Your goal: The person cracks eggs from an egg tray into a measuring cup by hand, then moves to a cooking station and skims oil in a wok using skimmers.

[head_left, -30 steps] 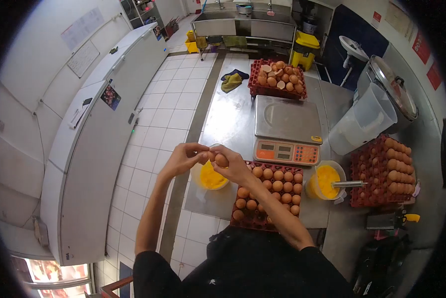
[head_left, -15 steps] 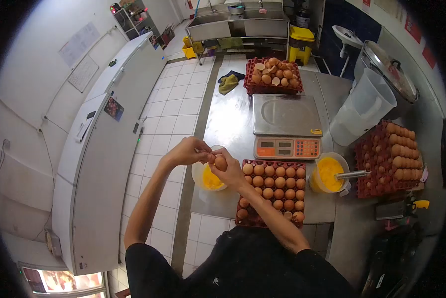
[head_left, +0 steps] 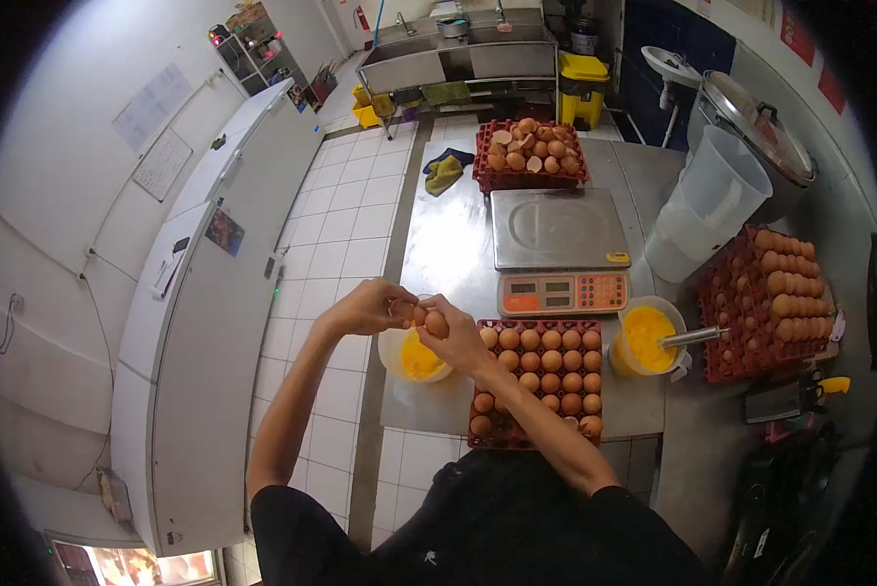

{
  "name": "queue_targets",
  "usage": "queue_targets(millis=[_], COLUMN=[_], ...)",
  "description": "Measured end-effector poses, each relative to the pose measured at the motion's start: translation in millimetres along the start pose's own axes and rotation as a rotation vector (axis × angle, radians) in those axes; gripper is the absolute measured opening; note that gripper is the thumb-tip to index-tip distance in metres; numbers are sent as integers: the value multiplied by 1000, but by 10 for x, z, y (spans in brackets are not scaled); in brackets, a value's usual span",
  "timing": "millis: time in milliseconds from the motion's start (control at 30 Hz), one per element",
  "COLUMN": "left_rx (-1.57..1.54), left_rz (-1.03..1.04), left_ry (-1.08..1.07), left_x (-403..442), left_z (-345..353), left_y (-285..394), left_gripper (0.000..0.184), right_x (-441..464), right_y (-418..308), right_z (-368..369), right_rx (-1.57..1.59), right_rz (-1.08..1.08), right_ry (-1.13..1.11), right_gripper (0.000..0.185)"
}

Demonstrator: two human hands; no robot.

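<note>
Found on table (head_left: 448, 249): egg tray (head_left: 507, 431) at near edge, bowl (head_left: 390, 355) left of it, jug (head_left: 634, 367) right, utensil (head_left: 694, 337) leaning inside jug. Observed scale (head_left: 560, 230) behind egg tray, shell-filled tray stack (head_left: 526, 182) behind scale, cloths (head_left: 444, 178) left of stack. Noted tall container (head_left: 712, 181) right of scale, loaded trays (head_left: 746, 365) right of jug. Recorded freezer (head_left: 204, 391) far left, sink (head_left: 414, 70) beyond table.

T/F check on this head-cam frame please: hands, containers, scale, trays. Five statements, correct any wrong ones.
1. Right hand holds a brown egg. True.
2. Left hand hangs at the person's side. False: left hand is raised beside the right one, over the left container.
3. A metal handle sticks out of the right container. True.
4. The scale is on the floor. False: the scale stands on the metal table.
5. The nearest tray holds no eggs. False: the tray holds many.
</note>
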State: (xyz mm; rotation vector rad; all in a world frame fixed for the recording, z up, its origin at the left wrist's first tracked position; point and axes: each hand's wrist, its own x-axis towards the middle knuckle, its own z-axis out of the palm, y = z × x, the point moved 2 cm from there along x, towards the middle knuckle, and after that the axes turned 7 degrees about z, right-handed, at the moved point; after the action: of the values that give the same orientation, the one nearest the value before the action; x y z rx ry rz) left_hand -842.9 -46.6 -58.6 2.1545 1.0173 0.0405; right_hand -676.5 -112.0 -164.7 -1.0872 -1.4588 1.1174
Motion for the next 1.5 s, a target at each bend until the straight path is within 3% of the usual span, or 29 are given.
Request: queue_targets(millis=[67, 267, 700, 900, 1033, 1133, 1233, 1267, 1333, 1467, 1500], left_rx=[79, 129, -24, -285, -501, -634, -139, -138, 91, 62, 130], left_rz=[-17, -100, 6, 9, 50, 62, 106, 108, 267, 208, 169], left_ry=[-21, -20, 131, 157, 99, 234, 206, 202, 317, 324, 231], left_x=[-2, -36, -170, -306, -243, -162, -113, -116, -98, -286, -365], left_z=[-28, -44, 68, 933, 2116, 2667, 2848, 2868, 2749, 2578, 2597], left_y=[54, 126, 75, 394, 433, 549, 599, 580, 652, 473, 385], left_gripper=[40, 40, 30, 45, 48, 48, 53, 53, 54, 56, 56], right_x=[16, 57, 57, -781, -1743, -2272, -2436, -2474, -2482, -2444, -2406], right_y=[-36, -83, -154, -187, -17, 359, 494, 521, 536, 269, 173], right_z=[-25, -73, -74, -571, -892, -894, -916, -917, -972, -1133, -1180], right_rx=[-137, -323, -451, -282, -211, -221, -239, -237, -341, -333, -277], right_rz=[-186, -283, -327, -31, 486, 597, 635, 637, 604, 564, 645], right_ry=[32, -21, -48, -19, 46, 150, 180, 184, 253, 311, 314], right_gripper=[37, 41, 41, 42, 43, 44, 43, 43, 42, 38, 36])
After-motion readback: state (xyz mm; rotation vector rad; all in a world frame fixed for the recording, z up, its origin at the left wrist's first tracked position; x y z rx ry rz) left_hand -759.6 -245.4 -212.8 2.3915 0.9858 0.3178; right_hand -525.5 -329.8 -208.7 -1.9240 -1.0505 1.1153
